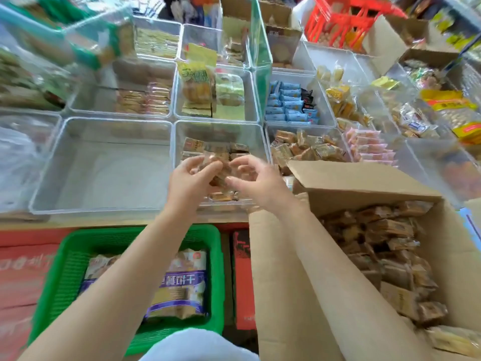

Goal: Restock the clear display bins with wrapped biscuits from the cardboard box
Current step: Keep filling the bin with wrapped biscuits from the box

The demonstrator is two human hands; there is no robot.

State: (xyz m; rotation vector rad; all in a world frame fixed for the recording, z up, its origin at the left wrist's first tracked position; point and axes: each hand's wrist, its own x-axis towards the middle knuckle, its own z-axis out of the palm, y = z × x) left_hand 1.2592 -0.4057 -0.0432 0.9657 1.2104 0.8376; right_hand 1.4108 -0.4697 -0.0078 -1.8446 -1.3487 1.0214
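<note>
My left hand (pixel 191 175) and my right hand (pixel 256 179) meet over the front middle clear bin (pixel 179 126). Together they hold a small bunch of brown wrapped biscuits (pixel 217 168), fingers curled round it. A few of the same biscuits (pixel 208 148) lie in that bin under and behind my hands. The open cardboard box (pixel 359 178) stands at the right, against the bins' front edge, and holds several brown wrapped biscuits (pixel 385 246). The view is blurred by motion.
An empty clear bin (pixel 104 165) lies to the left of my hands. A bin of brown wrapped snacks (pixel 307 148) lies to the right. Further bins hold blue packets (pixel 289 104) and yellow-green packs (pixel 197 84). Below the counter is a green basket (pixel 70 256) with bags.
</note>
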